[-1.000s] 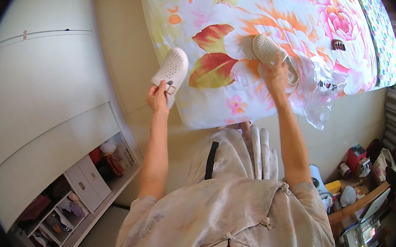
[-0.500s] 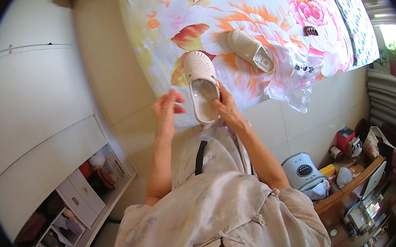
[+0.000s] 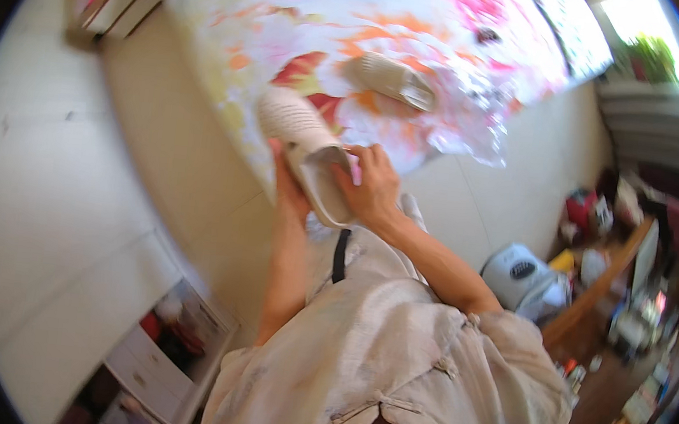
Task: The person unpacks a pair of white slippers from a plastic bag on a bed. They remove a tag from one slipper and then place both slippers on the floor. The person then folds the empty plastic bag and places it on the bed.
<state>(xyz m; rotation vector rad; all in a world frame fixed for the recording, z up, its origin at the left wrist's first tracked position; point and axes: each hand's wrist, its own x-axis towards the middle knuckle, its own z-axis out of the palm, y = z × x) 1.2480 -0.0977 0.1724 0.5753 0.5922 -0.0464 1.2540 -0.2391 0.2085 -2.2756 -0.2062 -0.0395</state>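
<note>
A beige clog (image 3: pixel 297 125) with holes in its rounded toe is held in front of me, toe pointing away and to the left. My left hand (image 3: pixel 291 186) grips its left side from beneath, partly hidden by the shoe. My right hand (image 3: pixel 375 187) is closed on the right rim near the opening, with the thumb reaching inside. A second beige clog (image 3: pixel 383 76) lies on the flowered bedsheet (image 3: pixel 243 28), beyond my hands. Next to it is a crumpled clear plastic bag (image 3: pixel 480 132). The picture is smeared by motion.
A small dark object (image 3: pixel 486 35) lies farther back on the bed. White cabinets (image 3: pixel 67 208) with open lower shelves line the left. To the right stand a light-blue appliance (image 3: pixel 519 276) and a cluttered brown desk (image 3: pixel 595 297). A potted plant (image 3: pixel 653 59) sits by the window.
My left hand, earlier free beside the clog, now holds its left side. The clog has tilted left, and my right hand has shifted to the rim of the opening. The view has turned somewhat.
</note>
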